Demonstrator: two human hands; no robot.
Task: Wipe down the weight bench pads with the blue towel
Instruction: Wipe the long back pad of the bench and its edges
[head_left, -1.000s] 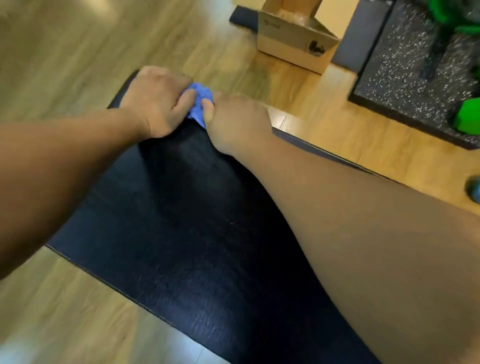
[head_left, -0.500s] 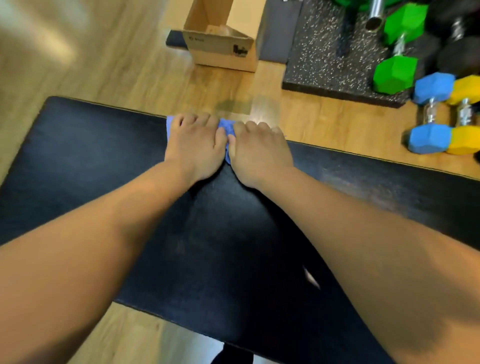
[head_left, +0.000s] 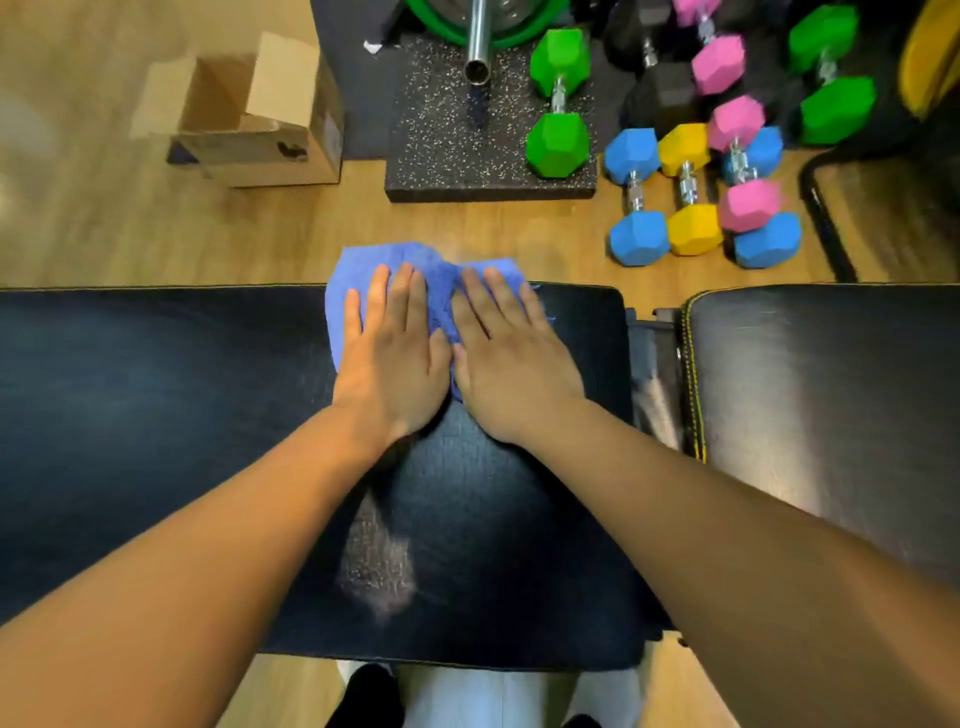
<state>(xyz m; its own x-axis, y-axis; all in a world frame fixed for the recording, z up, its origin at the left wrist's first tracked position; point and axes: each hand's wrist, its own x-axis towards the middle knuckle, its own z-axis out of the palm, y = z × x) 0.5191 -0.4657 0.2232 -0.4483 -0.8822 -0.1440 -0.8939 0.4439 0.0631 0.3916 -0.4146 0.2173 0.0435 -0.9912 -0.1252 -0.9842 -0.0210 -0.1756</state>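
Pressing down on the blue towel with 2 hands set side by side, thumbs almost touching. Laying the left hand flat and released on the cloth, fingers straight and slightly spread, grasping nothing. Laying the right hand flat in the same way, fingers straight and pointing away from the body, clenching nothing.

Looking soft and nubby, a periwinkle blue, bunched into thick folds between the 2 hands and spreading wider than both palms. Resting on the far edge of the long black pad, toward its right end, with its far side poking out past that edge over the wood floor. Lying well short of the gap before the second pad, itself black with yellow stitching.

Showing a pale, grainy streak on the long pad, nearer the body, between the 2 forearms.

Standing beyond on the floor: an open cardboard box at the left, a speckled mat carrying a green dumbbell and a steel bar, then a blue dumbbell, a yellow dumbbell and a pink dumbbell crowding together at the right.
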